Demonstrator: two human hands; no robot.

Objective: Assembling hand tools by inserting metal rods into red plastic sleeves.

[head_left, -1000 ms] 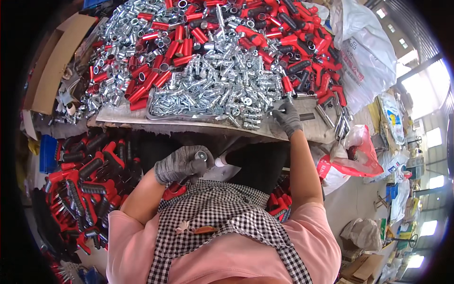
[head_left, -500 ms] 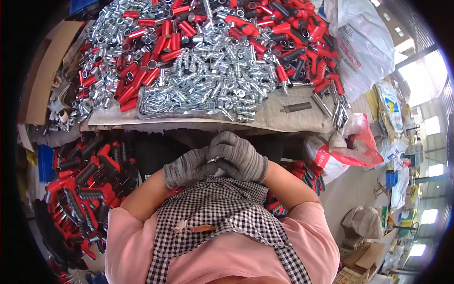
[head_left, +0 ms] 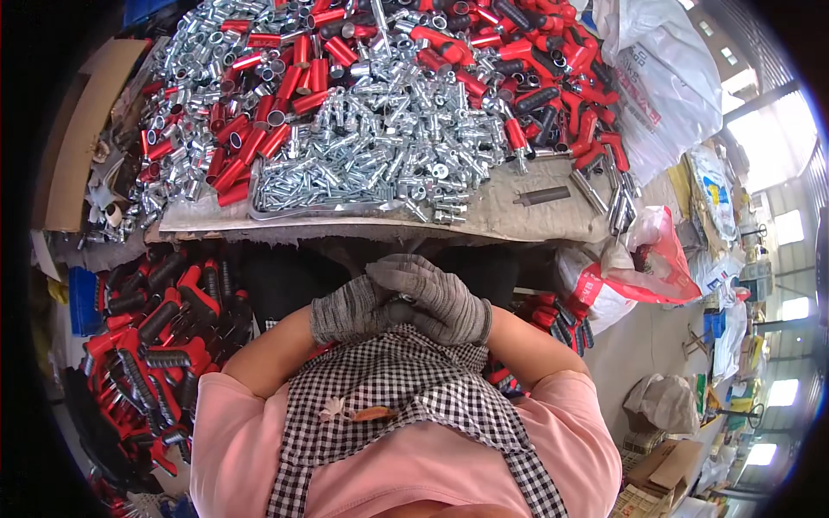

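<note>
Both hands wear grey knitted gloves and meet just below the front edge of the worktable, in front of my checked apron (head_left: 371, 371). My left hand (head_left: 347, 309) is closed, its fingers curled under the other hand. Over it folds my right hand (head_left: 445, 304), closed as well, its long fingers lying across the left ones. A tiny glint of shiny metal shows between the palms, but the gloves hide most of it and its kind cannot be made out. Nearest the hands on the table is a shallow tray (head_left: 285, 212) heaped with small silver metal pins (head_left: 319, 177).
The worktable (head_left: 509, 203) carries piles of silver metal sleeves (head_left: 194, 65), red tubes (head_left: 233, 177) and red-and-black handles (head_left: 561, 65). A flat dark metal strip (head_left: 544, 196) lies near its front edge. More red-and-black handles (head_left: 155, 345) fill the space at left. Plastic bags (head_left: 661, 95) stand at right.
My right fingers have straightened and slid over the left hand. The left hand has shifted slightly right, and the metal bit seen between the hands is now more covered.
</note>
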